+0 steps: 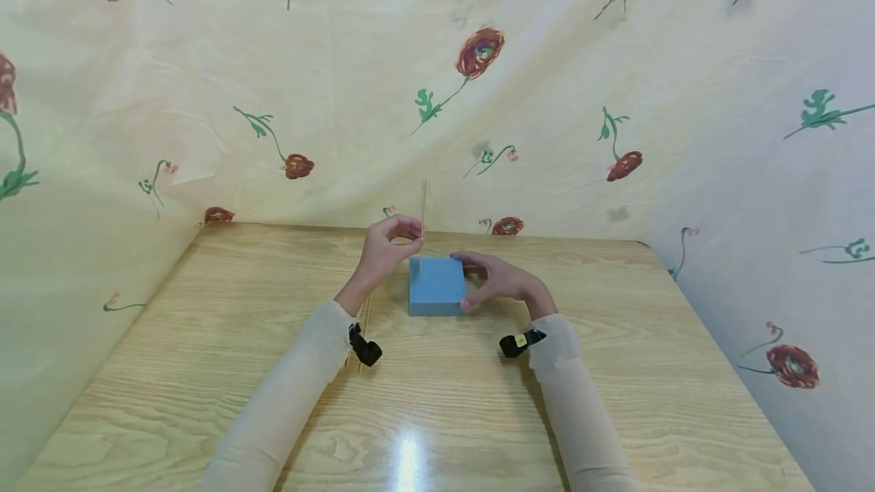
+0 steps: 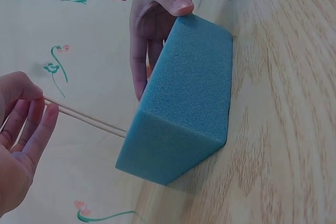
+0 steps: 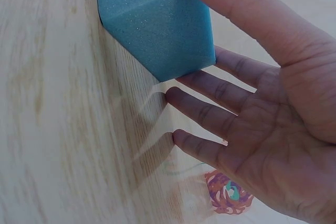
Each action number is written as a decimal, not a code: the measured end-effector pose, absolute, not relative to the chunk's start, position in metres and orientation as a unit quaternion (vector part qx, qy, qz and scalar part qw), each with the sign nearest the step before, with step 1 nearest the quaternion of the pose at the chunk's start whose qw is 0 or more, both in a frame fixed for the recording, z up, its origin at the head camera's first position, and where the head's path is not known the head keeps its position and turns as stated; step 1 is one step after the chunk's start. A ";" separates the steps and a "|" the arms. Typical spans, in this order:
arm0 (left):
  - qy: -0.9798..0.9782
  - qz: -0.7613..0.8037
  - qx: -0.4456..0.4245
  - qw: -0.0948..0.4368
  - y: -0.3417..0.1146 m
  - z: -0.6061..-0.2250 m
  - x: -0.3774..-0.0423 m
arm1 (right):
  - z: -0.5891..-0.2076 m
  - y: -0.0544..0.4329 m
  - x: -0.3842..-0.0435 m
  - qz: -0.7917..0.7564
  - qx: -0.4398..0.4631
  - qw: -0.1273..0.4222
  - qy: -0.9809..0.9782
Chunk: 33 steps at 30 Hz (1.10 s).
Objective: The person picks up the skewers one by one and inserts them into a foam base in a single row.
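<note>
A blue foam block lies on the wooden table. My left hand pinches a thin wooden skewer between thumb and fingers above the block's left far corner. The skewer stands nearly upright, and its lower end meets the top of the block. Two close lines show there in the left wrist view, so I cannot tell whether it is one skewer or two. From the right side, my right hand holds the block, thumb at the near corner and fingers around the far side. Its lower fingers spread free in the right wrist view.
More thin skewers lie on the table, partly hidden under my left forearm. A flowered cloth hangs behind the table and along both sides. Black straps with small cameras sit on both wrists.
</note>
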<state>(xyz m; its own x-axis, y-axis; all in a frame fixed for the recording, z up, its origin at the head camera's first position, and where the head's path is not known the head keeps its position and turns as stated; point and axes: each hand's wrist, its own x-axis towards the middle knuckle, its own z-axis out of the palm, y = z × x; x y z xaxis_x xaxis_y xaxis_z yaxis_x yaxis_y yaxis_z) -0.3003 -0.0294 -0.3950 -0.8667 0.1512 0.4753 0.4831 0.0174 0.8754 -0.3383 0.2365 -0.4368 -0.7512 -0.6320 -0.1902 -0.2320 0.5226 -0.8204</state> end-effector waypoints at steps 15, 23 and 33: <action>-0.708 -0.653 -0.235 0.131 -0.029 -0.395 -0.299 | -0.438 0.237 -0.338 -0.413 -0.257 0.241 0.840; -0.713 -0.651 -0.226 0.126 -0.029 -0.395 -0.298 | -0.438 0.236 -0.337 -0.414 -0.257 0.239 0.840; -0.717 -0.649 -0.223 0.126 -0.030 -0.395 -0.298 | -0.436 0.236 -0.335 -0.414 -0.252 0.242 0.840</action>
<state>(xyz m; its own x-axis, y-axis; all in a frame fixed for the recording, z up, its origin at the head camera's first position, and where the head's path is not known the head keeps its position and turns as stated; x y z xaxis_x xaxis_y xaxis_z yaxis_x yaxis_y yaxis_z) -0.2976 -0.0303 -0.3954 -0.8688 0.1569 0.4696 0.4829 0.0591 0.8737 -0.3349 0.2356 -0.4363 -0.7558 -0.6245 -0.1970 -0.2239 0.5292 -0.8184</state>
